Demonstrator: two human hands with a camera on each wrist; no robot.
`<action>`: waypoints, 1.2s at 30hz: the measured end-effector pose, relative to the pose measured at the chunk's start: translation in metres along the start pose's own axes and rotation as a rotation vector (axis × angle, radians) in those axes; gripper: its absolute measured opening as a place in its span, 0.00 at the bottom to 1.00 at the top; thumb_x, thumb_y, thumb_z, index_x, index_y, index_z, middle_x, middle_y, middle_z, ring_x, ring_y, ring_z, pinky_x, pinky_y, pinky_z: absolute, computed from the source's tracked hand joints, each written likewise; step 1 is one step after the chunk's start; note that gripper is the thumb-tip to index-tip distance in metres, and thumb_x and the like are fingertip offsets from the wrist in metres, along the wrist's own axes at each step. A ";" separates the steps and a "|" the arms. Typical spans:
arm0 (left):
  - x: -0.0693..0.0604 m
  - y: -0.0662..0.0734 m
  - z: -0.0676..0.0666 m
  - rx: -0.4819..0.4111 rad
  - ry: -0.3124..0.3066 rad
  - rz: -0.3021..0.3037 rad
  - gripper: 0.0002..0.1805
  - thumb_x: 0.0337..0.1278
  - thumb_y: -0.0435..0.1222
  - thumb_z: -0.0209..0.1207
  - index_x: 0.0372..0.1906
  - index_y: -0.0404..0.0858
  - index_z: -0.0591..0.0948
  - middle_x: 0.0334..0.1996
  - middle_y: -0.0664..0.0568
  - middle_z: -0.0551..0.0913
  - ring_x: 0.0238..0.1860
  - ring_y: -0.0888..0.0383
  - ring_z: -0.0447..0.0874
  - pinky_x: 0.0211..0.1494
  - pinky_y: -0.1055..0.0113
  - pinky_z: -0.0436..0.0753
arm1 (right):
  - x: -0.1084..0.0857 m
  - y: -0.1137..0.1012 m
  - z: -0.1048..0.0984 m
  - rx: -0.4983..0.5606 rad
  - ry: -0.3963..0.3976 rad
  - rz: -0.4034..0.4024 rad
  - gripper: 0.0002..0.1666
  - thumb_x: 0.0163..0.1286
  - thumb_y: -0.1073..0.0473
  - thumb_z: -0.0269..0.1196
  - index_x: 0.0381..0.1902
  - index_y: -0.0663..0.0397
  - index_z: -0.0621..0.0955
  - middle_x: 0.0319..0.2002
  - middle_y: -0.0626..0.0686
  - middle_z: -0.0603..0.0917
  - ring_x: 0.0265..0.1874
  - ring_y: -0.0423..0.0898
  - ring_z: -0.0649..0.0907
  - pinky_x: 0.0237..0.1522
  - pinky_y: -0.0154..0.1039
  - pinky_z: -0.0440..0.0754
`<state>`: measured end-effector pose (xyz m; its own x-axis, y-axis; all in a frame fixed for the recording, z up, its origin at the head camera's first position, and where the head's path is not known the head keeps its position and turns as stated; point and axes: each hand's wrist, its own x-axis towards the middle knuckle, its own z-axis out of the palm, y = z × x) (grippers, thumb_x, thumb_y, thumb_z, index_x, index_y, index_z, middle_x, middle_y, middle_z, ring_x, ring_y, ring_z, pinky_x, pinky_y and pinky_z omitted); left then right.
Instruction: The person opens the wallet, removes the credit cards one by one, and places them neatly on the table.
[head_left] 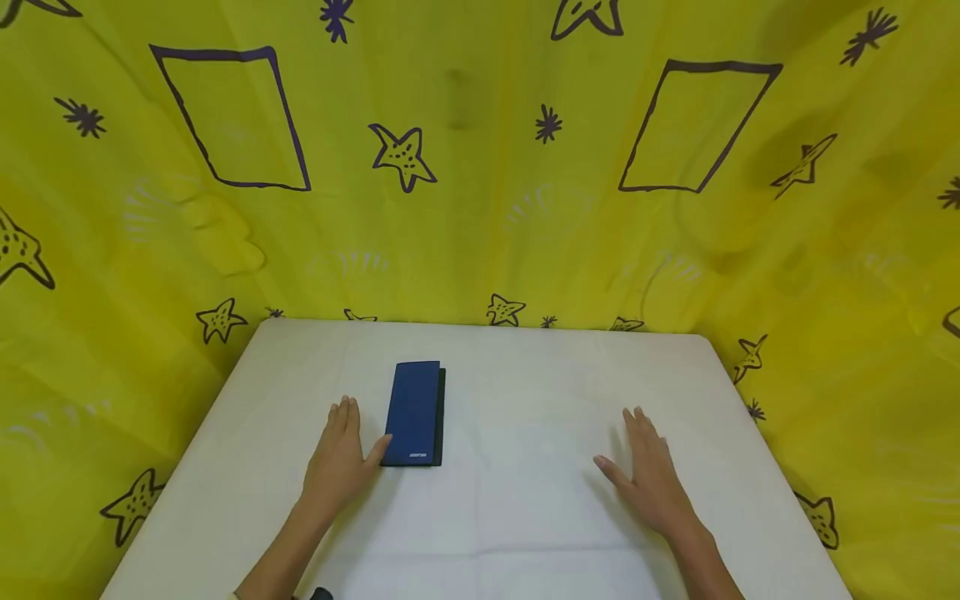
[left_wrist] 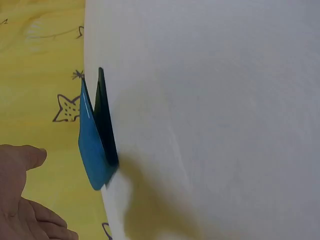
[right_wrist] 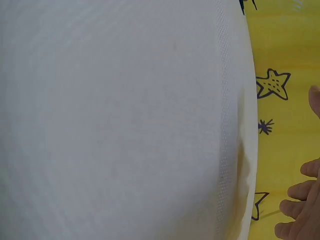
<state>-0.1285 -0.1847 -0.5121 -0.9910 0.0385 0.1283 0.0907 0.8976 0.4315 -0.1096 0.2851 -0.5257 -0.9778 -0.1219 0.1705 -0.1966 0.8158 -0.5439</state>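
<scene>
A blue folded wallet-like cover [head_left: 412,412] with small pale lettering at its near edge lies on the white table, left of the middle. In the left wrist view the blue cover [left_wrist: 93,145] stands slightly parted from a dark panel behind it. My left hand [head_left: 340,460] is just left of it, fingers extended, thumb tip at its near left corner; whether it touches cannot be told. That hand [left_wrist: 30,200] shows at the left wrist view's edge, apart from the cover. My right hand [head_left: 651,477], also in the right wrist view [right_wrist: 302,205], is over the table's right side, fingers extended, holding nothing.
The white table [head_left: 525,517] has rounded far corners and a crease across its near part. Behind and beside it hangs a yellow cloth [head_left: 465,233] with drawn stars and two four-sided outlines. Something small and dark [head_left: 322,593] shows by the left forearm.
</scene>
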 end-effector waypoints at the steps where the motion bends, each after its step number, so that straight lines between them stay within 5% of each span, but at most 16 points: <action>1: 0.002 0.003 0.002 0.000 -0.005 0.004 0.49 0.71 0.47 0.66 0.76 0.15 0.57 0.77 0.22 0.57 0.79 0.27 0.52 0.76 0.36 0.61 | 0.001 -0.001 0.000 0.004 -0.002 -0.007 0.55 0.77 0.41 0.64 0.83 0.66 0.52 0.81 0.74 0.50 0.79 0.74 0.51 0.74 0.75 0.46; 13: 0.008 0.022 0.021 -0.028 -0.085 -0.004 0.52 0.69 0.50 0.68 0.77 0.17 0.56 0.79 0.24 0.55 0.80 0.28 0.49 0.75 0.36 0.62 | 0.010 -0.012 0.003 0.026 -0.060 0.005 0.55 0.78 0.38 0.63 0.84 0.64 0.53 0.83 0.70 0.48 0.80 0.71 0.50 0.76 0.70 0.46; 31: 0.010 0.039 0.042 -0.007 -0.049 0.058 0.57 0.64 0.56 0.69 0.77 0.17 0.58 0.78 0.23 0.55 0.79 0.27 0.51 0.75 0.38 0.65 | 0.024 -0.040 0.014 0.049 -0.114 -0.040 0.54 0.76 0.35 0.63 0.84 0.59 0.56 0.83 0.66 0.51 0.80 0.68 0.54 0.74 0.73 0.54; 36: 0.011 0.042 0.047 0.038 -0.041 0.058 0.59 0.61 0.58 0.70 0.76 0.17 0.59 0.77 0.22 0.57 0.78 0.27 0.54 0.73 0.39 0.69 | 0.030 -0.047 0.019 0.050 -0.126 -0.072 0.53 0.76 0.35 0.63 0.84 0.59 0.58 0.83 0.65 0.52 0.80 0.68 0.54 0.75 0.72 0.50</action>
<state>-0.1404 -0.1260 -0.5348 -0.9875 0.1078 0.1153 0.1448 0.9094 0.3899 -0.1313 0.2324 -0.5108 -0.9618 -0.2515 0.1077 -0.2666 0.7734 -0.5751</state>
